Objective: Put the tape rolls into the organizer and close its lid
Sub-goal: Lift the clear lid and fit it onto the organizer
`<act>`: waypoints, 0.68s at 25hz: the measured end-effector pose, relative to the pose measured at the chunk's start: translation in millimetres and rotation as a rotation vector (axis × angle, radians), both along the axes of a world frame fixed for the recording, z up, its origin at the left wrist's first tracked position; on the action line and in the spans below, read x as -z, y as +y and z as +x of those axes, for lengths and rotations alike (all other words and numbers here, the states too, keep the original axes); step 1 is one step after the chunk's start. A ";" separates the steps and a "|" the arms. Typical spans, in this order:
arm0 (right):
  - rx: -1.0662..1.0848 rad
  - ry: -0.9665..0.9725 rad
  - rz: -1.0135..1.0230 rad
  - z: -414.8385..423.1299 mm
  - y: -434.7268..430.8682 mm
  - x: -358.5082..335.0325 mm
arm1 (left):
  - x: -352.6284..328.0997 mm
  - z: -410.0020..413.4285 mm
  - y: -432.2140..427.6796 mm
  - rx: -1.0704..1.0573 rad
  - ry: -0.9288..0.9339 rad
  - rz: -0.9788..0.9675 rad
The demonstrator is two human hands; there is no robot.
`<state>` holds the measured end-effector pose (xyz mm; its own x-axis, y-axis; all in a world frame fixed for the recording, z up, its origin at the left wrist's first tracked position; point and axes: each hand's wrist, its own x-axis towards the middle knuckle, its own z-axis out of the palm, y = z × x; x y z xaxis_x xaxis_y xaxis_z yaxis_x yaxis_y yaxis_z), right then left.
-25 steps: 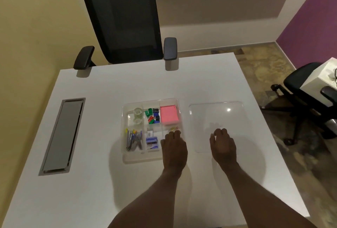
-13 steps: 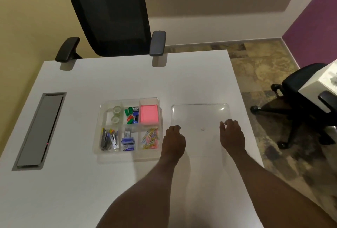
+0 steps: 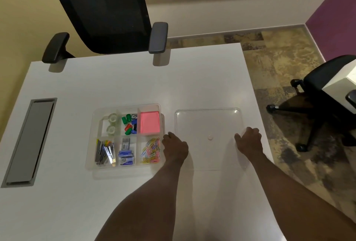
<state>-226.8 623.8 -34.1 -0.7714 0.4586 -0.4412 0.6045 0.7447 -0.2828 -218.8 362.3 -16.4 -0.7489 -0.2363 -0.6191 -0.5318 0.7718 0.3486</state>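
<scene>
The clear lid (image 3: 208, 125) is flanked by the left hand (image 3: 175, 147) and right hand (image 3: 249, 141); any clamping cannot be told.

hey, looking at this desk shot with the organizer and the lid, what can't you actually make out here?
All in the head view:
- Whether the left hand and right hand grip the clear plastic lid: fingertips hidden under the hands.
- The lid's near edge: transparent, washed out against the white table.
- Print on the blue staple boxes in the clear compartment organizer: too small.
- The black mesh chair: top cut off by the frame.
</scene>
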 end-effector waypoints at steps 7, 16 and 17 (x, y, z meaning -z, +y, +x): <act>0.170 0.038 -0.112 -2.7 -1.7 3.9 | -0.2 -1.1 12.4 -0.205 -0.067 0.071; 0.252 0.263 -0.121 -3.6 -7.9 -37.7 | -35.4 -4.1 6.1 -0.340 0.244 0.179; 0.233 0.295 -0.126 -3.9 -11.8 -44.6 | -41.4 -5.2 -1.1 -0.341 0.290 0.194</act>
